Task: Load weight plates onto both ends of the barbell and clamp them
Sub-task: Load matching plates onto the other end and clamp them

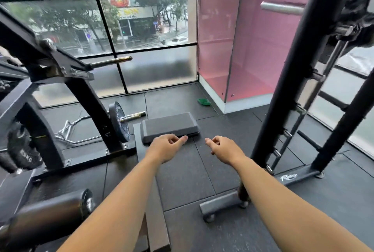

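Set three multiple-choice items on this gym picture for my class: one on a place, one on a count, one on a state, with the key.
1. Where does the green object lie?
A on a chair; B on the floor by the pink wall; C on a shelf.
2. How many weight plates sit on the visible end of the floor barbell?
A none; B one; C three.
3. What do the left hand and right hand hold?
A nothing; B a plate each; C one clamp.
Key: 1 B, it lies at the wall's foot; 2 B, a single black disc stands there; 3 A, both are loosely curled and empty.
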